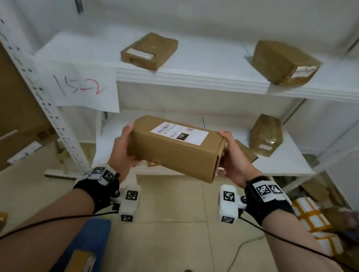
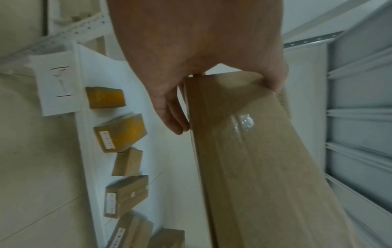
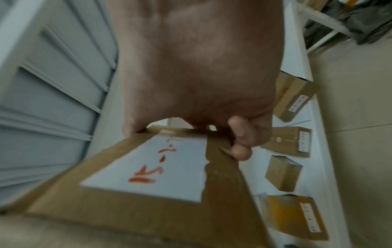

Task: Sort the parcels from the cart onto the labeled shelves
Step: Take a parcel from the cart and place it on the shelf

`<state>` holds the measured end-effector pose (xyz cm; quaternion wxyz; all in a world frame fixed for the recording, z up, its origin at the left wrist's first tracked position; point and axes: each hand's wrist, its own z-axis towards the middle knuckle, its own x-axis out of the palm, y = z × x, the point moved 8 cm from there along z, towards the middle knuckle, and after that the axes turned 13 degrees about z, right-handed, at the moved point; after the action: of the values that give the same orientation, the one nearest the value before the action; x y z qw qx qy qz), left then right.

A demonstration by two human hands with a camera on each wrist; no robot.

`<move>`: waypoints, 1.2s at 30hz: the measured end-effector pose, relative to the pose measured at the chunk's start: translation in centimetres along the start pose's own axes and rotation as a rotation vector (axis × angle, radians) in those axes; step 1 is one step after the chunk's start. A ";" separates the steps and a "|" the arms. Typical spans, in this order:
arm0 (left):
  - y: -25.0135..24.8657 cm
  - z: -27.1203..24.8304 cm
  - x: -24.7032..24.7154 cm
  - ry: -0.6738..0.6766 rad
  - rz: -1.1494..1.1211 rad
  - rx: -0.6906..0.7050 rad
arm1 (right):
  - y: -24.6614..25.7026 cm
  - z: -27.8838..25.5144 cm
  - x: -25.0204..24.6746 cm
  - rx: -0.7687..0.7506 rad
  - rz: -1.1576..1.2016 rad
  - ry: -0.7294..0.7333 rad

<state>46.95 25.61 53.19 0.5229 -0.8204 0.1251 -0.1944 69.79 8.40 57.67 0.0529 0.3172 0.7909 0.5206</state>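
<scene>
A long brown cardboard parcel with a white shipping label on top hangs in the air in front of the white shelf unit. My left hand grips its left end and my right hand grips its right end. In the left wrist view the left hand has its fingers curled round the taped parcel. In the right wrist view the right hand clamps the parcel, whose white sticker bears red handwriting. A paper shelf label reading 15-2 hangs on the upper shelf edge.
Two brown parcels lie on the upper shelf, and another parcel stands on the lower shelf. A perforated white upright stands at left beside big cartons. More parcels lie on the floor at right.
</scene>
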 end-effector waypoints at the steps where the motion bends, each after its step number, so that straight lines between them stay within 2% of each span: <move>1: -2.0 -0.8 0.2 0.018 0.001 0.029 | 1.5 -0.8 0.5 -0.034 0.005 -0.020; 5: -9.2 -2.8 0.8 0.042 0.065 0.170 | 7.0 -3.5 1.9 -0.135 0.029 -0.086; 9: -17.4 -4.5 3.0 0.078 0.137 0.357 | 12.3 -6.5 3.2 -0.273 0.105 -0.017; 11: -20.8 -4.7 4.8 0.095 0.130 0.420 | 14.4 -7.3 3.1 -0.337 0.194 0.021; 14: -24.0 -4.3 7.5 0.090 0.177 0.452 | 17.1 -7.4 2.3 -0.372 0.257 -0.041; 17: -25.6 -3.5 10.0 0.063 0.317 0.420 | 18.9 -6.8 1.7 -0.352 0.265 -0.156; 21: -26.1 -1.2 12.6 0.053 0.534 0.347 | 21.3 -4.6 1.7 -0.318 0.225 -0.203; 26: -25.3 -0.6 17.6 0.252 0.657 0.256 | 23.7 -0.3 3.1 -0.306 0.130 -0.154; 32: -27.1 1.5 21.0 0.113 0.817 0.331 | 24.8 7.2 2.8 -0.237 0.216 -0.164; 36: -27.2 4.1 22.0 0.084 0.857 0.296 | 25.6 11.2 2.4 -0.183 0.246 -0.138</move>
<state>68.50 31.38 80.48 0.6623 -0.6025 0.4454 -0.0092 83.94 25.17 75.10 0.0714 0.4405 0.6900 0.5699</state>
